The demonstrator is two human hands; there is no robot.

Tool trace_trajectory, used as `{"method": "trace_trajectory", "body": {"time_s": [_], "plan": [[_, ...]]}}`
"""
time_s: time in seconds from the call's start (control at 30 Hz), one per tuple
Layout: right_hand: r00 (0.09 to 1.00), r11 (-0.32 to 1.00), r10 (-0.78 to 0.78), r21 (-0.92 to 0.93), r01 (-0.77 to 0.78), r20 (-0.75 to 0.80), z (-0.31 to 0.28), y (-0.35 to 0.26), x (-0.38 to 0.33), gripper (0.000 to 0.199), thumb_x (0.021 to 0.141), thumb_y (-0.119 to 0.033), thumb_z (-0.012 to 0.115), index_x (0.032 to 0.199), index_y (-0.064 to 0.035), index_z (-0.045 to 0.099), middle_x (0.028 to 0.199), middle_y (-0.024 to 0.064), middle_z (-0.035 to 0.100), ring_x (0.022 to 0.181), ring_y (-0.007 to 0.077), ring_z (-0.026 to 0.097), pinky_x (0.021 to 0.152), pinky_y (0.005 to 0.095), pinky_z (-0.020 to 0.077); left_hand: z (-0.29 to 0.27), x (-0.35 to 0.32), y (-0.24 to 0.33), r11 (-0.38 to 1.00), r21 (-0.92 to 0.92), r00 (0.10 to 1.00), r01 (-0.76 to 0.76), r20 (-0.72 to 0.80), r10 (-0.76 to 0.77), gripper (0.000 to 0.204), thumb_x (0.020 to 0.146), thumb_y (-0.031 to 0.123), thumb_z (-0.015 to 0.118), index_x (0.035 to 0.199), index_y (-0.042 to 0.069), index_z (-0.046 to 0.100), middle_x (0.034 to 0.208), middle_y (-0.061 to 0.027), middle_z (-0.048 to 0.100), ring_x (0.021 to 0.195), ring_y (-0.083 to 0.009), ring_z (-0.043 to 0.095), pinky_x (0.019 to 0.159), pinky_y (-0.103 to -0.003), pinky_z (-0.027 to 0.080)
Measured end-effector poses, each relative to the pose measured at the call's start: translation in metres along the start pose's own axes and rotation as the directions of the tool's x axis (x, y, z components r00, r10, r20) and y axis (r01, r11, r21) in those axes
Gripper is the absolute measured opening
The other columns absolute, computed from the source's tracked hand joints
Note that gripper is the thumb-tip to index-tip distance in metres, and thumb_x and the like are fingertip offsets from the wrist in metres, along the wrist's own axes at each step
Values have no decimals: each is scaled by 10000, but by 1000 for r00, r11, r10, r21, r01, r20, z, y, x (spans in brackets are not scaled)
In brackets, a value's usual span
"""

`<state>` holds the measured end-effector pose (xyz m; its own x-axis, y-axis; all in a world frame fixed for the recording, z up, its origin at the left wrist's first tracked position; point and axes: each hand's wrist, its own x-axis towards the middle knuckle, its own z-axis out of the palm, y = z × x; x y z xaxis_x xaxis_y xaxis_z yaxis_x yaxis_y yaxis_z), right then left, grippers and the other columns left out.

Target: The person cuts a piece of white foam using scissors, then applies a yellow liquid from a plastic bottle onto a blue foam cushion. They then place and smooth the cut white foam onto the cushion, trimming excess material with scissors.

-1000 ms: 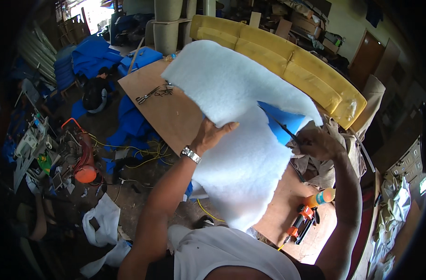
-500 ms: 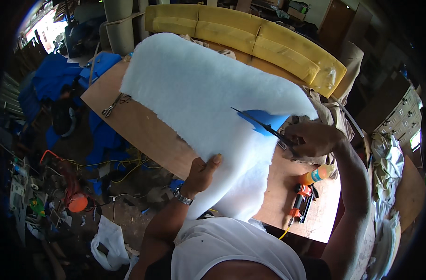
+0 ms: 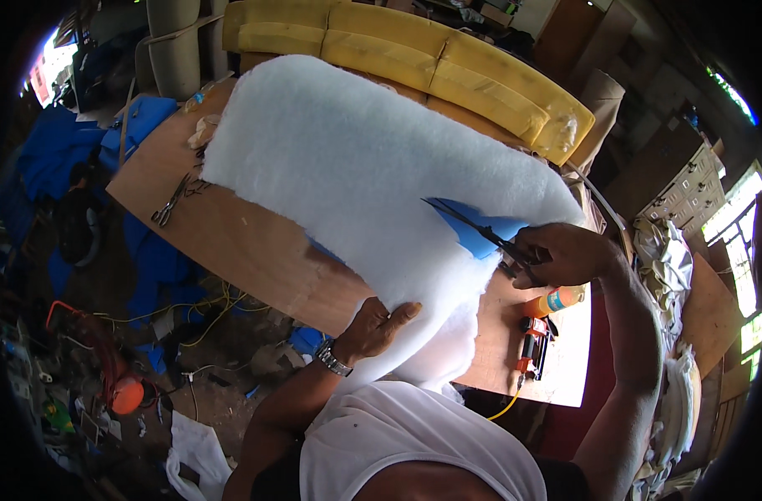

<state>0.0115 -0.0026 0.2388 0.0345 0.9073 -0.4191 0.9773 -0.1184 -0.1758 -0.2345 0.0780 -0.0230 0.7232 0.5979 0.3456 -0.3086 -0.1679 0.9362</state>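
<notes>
White fibre batting (image 3: 339,150) is lying across wooden tabletop (image 3: 247,238); right hand (image 3: 565,255) is gripping dark scissors (image 3: 486,233) over blue sheet (image 3: 474,244); left hand (image 3: 377,328) is pinching batting's near edge, thumb uppermost.

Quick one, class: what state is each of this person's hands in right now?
Left hand: closed on the edge of the white, fluffy padding sheet, thumb on top.
Right hand: closed, holding the dark, long-bladed metal scissors.

Worn are a white top (image 3: 398,427), short black sleeves (image 3: 566,482) and a silver metal-link wristwatch (image 3: 334,359).
</notes>
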Motion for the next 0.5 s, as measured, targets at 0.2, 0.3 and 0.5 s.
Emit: {"method": "trace_trajectory", "body": {"time_s": [0.2,0.3,0.5], "plan": [[998,997,-39,-68,35,-58,-5,-23,24,517,835,-536,735,824,-32,617,660,84,599,629,224,580,631,382,460,-5,-1,-12,993,-65,995,-94,30,96,342,1011,301,599,995,-26,695,818,-65,724,774,-106,616,687,-299,489],[991,1000,-8,27,11,-135,-6,-29,29,488,797,-475,792,743,-29,604,602,66,566,606,203,566,618,387,453,-7,-2,-26,1000,-8,989,22,147,-20,284,995,216,621,1147,-21,657,1032,-106,721,980,-139,638,847,-319,506],[931,958,69,-238,-163,-359,9,-33,26,251,709,-268,781,718,-50,656,658,119,642,628,299,637,630,408,490,-19,6,-35,997,-74,966,25,257,-5,391,985,315,634,1152,-38,649,1037,-111,717,1023,-129,623,882,-300,490]]}}
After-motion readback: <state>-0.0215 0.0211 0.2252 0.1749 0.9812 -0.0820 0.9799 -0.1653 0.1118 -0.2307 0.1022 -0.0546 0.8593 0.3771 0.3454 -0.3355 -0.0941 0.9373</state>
